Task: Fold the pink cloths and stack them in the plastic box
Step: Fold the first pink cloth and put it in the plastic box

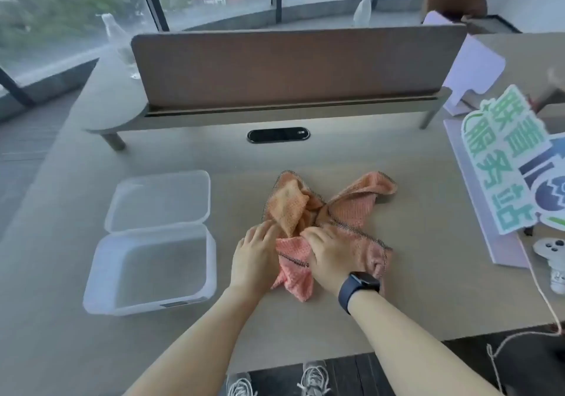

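Observation:
A crumpled heap of pink cloths (351, 209) with dark stitched edges lies in the middle of the table. My left hand (255, 256) rests on the heap's left side, fingers curled into the fabric. On the nearest cloth, my right hand (328, 253), with a dark watch on its wrist, grips a bunch of fabric. The clear plastic box (101, 273) stands empty to the left of the heap, apart from it, its hinged lid (159, 200) lying open behind it.
A brown divider panel (293, 68) runs across the back of the table, with a black oval cable port (277, 135) in front of it. Printed signs (501, 163) and a white controller (550, 250) lie at the right edge. Another person's head shows at the top right.

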`<state>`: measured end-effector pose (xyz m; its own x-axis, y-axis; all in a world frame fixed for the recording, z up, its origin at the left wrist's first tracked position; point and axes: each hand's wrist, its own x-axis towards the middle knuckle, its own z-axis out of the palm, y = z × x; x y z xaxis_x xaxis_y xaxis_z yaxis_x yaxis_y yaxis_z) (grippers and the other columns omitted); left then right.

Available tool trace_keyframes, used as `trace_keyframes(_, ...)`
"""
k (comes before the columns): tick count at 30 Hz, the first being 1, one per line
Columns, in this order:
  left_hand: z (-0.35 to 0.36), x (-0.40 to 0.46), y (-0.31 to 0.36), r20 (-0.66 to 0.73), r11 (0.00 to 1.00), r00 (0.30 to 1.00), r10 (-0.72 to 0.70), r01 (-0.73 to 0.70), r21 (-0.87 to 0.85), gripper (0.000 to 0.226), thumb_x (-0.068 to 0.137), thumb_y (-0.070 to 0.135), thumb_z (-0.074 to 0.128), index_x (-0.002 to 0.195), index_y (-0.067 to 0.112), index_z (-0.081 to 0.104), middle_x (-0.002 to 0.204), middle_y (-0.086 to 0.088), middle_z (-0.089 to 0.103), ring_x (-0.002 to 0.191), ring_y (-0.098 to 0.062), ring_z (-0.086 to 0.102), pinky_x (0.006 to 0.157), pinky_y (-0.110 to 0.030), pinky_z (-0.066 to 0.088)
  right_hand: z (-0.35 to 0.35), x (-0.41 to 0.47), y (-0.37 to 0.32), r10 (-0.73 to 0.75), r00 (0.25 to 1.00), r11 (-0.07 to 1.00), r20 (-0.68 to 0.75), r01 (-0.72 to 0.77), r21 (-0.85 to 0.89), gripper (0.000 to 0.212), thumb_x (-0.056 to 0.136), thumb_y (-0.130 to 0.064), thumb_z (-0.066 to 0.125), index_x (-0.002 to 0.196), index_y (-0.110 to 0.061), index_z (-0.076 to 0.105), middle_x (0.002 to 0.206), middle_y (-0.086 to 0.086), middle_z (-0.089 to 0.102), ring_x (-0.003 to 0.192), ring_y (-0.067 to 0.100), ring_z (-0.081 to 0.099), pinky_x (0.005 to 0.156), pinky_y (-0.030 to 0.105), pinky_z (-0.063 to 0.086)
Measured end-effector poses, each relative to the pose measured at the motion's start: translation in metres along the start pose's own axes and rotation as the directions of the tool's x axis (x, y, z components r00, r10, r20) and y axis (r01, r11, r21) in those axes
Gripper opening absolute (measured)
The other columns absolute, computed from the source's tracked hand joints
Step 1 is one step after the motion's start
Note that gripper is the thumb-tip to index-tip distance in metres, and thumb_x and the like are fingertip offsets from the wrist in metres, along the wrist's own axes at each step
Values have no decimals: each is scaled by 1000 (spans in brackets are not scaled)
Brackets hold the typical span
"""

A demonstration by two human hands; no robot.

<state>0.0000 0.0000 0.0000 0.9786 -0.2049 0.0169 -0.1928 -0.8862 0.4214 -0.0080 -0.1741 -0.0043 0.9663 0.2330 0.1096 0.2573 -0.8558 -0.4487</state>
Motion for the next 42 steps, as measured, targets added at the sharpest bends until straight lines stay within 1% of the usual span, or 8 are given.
trace_keyframes(6, 34, -7, -27, 122, 994, 986, -110, 108, 25, 41, 86, 5, 49, 120, 25, 64, 134, 10, 56, 122, -22, 49, 88, -36, 46, 29, -16, 25, 31, 978, 997, 207, -17, -71, 36, 80, -1, 55, 115, -5, 64, 118, 9, 64, 105, 31, 56, 89, 37, 46)
trace_keyframes(15, 41, 7, -38, 143, 976, 968, -206, 192, 106, 34, 85, 7, 49, 113, 20, 63, 109, 1, 64, 104, -29, 50, 79, -36, 44, 36, -8, 35, 102, 976, 978, 191, -63, -200, 14, 72, -2, 65, 83, -11, 67, 90, 4, 63, 78, 28, 56, 64, 35, 46)
trace_keyframes(18, 36, 9, -41, 148, 961, 955, -258, 237, 144, 20, 83, 10, 47, 92, 16, 64, 93, 1, 62, 98, -28, 49, 74, -34, 40, 36, -2, 39, 153, 961, 981, 232, -119, -153, 20, 81, -3, 56, 93, -11, 70, 98, 4, 64, 87, 29, 56, 71, 39, 48)
trace_keyframes(24, 24, 7, -44, 122, 965, 958, -260, 260, 22, 17, 80, 6, 50, 93, 14, 57, 94, -1, 62, 93, -28, 50, 74, -38, 41, 22, 8, 52, 194, 950, 981, 244, -189, -46, 30, 91, -6, 48, 111, -14, 69, 115, 5, 66, 105, 28, 60, 83, 35, 49)
trace_keyframes(27, 12, 8, -44, 120, 952, 963, -243, 260, -159, 18, 83, 8, 50, 94, 18, 59, 93, 2, 57, 87, -24, 55, 69, -36, 46, 7, 13, 53, 215, 960, 976, 181, -218, -4, 25, 90, -7, 51, 102, -12, 72, 105, 8, 70, 107, 29, 60, 79, 33, 49)
trace_keyframes(33, -37, 27, -37, -31, 923, 984, -178, 156, -351, 20, 83, 11, 59, 90, 28, 67, 88, 14, 59, 80, -7, 57, 68, -29, 49, -51, 36, 39, 366, 925, 900, -105, -323, 295, 19, 83, -7, 56, 84, -24, 65, 54, -8, 59, 53, 7, 54, 49, 10, 37)
trace_keyframes(38, -87, 48, -18, -193, 893, 975, -105, 7, -450, 21, 81, 2, 63, 90, 18, 72, 85, 10, 70, 83, -12, 65, 74, -29, 52, -97, 66, 19, 342, 895, 861, -285, -178, 476, 15, 79, -19, 45, 78, -26, 58, 59, 8, 63, 56, 21, 58, 55, 34, 46)
trace_keyframes(42, -113, 58, -7, -253, 829, 962, -99, -61, -556, 27, 80, -2, 63, 91, 20, 74, 81, 18, 71, 78, 1, 66, 68, -10, 48, -118, 73, 16, 300, 883, 854, -362, -79, 514, 14, 80, -22, 44, 79, -27, 57, 61, 12, 63, 57, 33, 60, 50, 43, 48)
